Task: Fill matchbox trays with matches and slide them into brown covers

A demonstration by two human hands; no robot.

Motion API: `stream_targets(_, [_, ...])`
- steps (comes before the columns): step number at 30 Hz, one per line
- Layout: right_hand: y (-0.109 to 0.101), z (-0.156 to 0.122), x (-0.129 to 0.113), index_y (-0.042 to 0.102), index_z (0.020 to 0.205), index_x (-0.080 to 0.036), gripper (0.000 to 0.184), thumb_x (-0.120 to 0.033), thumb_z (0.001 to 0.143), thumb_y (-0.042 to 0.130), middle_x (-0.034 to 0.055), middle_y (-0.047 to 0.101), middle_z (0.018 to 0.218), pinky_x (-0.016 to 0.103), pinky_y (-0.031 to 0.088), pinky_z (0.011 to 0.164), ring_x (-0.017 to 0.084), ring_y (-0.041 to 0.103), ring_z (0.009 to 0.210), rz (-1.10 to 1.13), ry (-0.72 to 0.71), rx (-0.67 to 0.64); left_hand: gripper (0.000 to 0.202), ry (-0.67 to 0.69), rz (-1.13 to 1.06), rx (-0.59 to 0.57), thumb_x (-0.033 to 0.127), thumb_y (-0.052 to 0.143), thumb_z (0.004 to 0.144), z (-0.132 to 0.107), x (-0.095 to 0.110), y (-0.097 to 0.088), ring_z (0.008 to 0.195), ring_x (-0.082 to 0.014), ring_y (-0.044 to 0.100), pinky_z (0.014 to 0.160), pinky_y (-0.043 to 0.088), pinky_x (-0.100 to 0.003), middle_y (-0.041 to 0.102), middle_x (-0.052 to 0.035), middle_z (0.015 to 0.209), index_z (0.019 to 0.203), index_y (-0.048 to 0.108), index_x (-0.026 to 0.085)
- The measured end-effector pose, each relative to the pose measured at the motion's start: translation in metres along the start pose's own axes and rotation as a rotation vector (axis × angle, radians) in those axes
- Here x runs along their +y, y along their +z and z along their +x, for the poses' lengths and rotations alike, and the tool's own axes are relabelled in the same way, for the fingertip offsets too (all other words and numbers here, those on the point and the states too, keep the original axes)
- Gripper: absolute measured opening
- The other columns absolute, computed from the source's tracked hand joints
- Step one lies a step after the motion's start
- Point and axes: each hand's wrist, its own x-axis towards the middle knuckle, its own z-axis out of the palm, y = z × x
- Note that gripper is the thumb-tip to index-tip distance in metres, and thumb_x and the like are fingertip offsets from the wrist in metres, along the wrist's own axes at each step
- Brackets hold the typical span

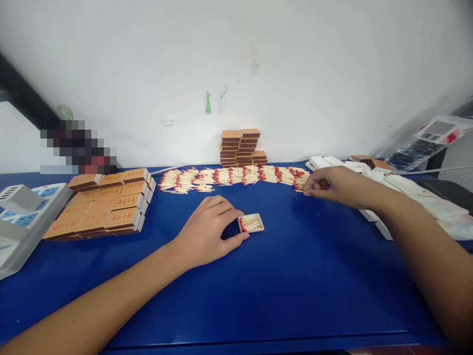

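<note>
My left hand (209, 231) has its thumb and forefinger on either side of a small white matchbox tray (260, 222), steadying it on the blue table. Red-headed matches (250, 225) lie in the tray, heads towards my hand. A long row of loose matches (231, 175) stretches along the back of the table. At its right end my right hand (325, 185) is closed in a pinch on matches; its fingers partly hide how many are held.
Stacked orange-brown matchboxes (107, 204) stand at left, beside a white power strip (29, 217). More matchboxes (238, 148) are piled against the wall. White empty trays (401, 185) lie heaped at right, partly behind my right forearm. Plastic packaging (417, 150) is beyond them.
</note>
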Motion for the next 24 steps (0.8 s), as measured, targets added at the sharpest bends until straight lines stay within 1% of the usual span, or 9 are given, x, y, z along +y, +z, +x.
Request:
stream_targets(4, [0.006, 0.002, 0.001, 0.075, 0.090, -0.019, 0.026, -0.041, 0.091, 0.060, 0.0081, 0.071, 0.078, 0.036, 0.043, 0.065, 0.022, 0.059, 0.069, -0.006, -0.017, -0.004, 0.030, -0.006, -0.002, -0.005, 0.037, 0.078, 0.097, 0.000, 0.001, 0.000, 0.109, -0.0273, 0.068, 0.100, 0.052, -0.046, 0.077, -0.0074, 0.107, 0.119, 0.074, 0.018])
stream_targets(7, [0.008, 0.003, 0.006, 0.074, 0.091, -0.021, 0.025, -0.043, 0.091, 0.063, 0.0068, 0.070, 0.077, 0.035, 0.044, 0.064, 0.022, 0.059, 0.068, -0.008, -0.037, 0.016, 0.030, -0.013, -0.006, -0.007, 0.037, 0.077, 0.097, 0.000, 0.001, -0.001, 0.110, -0.0275, 0.068, 0.100, 0.052, -0.046, 0.077, -0.0077, 0.107, 0.119, 0.074, 0.018])
stream_targets(11, [0.009, 0.005, 0.014, 0.075, 0.087, -0.023, 0.028, -0.050, 0.090, 0.066, 0.0049, 0.070, 0.071, 0.034, 0.042, 0.060, 0.022, 0.059, 0.063, 0.011, -0.061, 0.016, 0.029, -0.013, -0.008, -0.013, 0.038, 0.077, 0.097, 0.000, 0.000, -0.001, 0.110, -0.0275, 0.068, 0.101, 0.052, -0.047, 0.077, -0.0077, 0.108, 0.119, 0.074, 0.019])
stream_targets(14, [0.010, 0.006, 0.013, 0.074, 0.087, -0.023, 0.028, -0.050, 0.091, 0.066, 0.0055, 0.072, 0.074, 0.034, 0.044, 0.061, 0.022, 0.062, 0.065, 0.020, -0.068, 0.005, 0.028, -0.015, -0.010, -0.015, 0.037, 0.077, 0.097, 0.000, 0.000, -0.001, 0.110, -0.0276, 0.068, 0.101, 0.052, -0.046, 0.077, -0.0076, 0.108, 0.119, 0.074, 0.020])
stream_targets(16, [0.010, 0.004, 0.004, 0.072, 0.087, -0.023, 0.027, -0.049, 0.093, 0.065, 0.0053, 0.072, 0.077, 0.034, 0.044, 0.062, 0.022, 0.062, 0.066, 0.008, -0.069, 0.009, 0.029, -0.015, -0.008, -0.015, 0.037, 0.077, 0.097, 0.000, 0.000, -0.001, 0.110, -0.0277, 0.068, 0.101, 0.052, -0.046, 0.077, -0.0078, 0.108, 0.120, 0.074, 0.019])
stream_targets(18, [0.011, 0.000, -0.011, 0.069, 0.086, -0.023, 0.027, -0.048, 0.095, 0.062, 0.0044, 0.071, 0.076, 0.032, 0.042, 0.061, 0.020, 0.061, 0.064, -0.002, -0.106, 0.015, 0.029, -0.012, -0.003, -0.013, 0.038, 0.077, 0.097, 0.001, 0.000, -0.001, 0.111, -0.0279, 0.068, 0.101, 0.052, -0.047, 0.077, -0.0079, 0.108, 0.119, 0.074, 0.019])
stream_targets(21, [0.018, -0.008, -0.044, 0.067, 0.087, -0.023, 0.028, -0.045, 0.101, 0.057, 0.0033, 0.068, 0.075, 0.031, 0.040, 0.061, 0.019, 0.058, 0.064, 0.032, -0.228, 0.061, 0.030, -0.010, 0.005, -0.015, 0.038, 0.077, 0.097, 0.001, 0.000, -0.001, 0.111, -0.0279, 0.068, 0.101, 0.052, -0.046, 0.078, -0.0080, 0.108, 0.120, 0.074, 0.018])
stream_targets(24, [0.030, -0.018, -0.077, 0.067, 0.092, -0.023, 0.026, -0.041, 0.106, 0.054, 0.0037, 0.069, 0.081, 0.031, 0.042, 0.064, 0.019, 0.060, 0.070, 0.085, -0.376, 0.118, 0.031, -0.007, 0.011, -0.014, 0.037, 0.078, 0.097, 0.002, 0.000, 0.001, 0.111, -0.0279, 0.067, 0.101, 0.051, -0.046, 0.077, -0.0080, 0.108, 0.120, 0.074, 0.018])
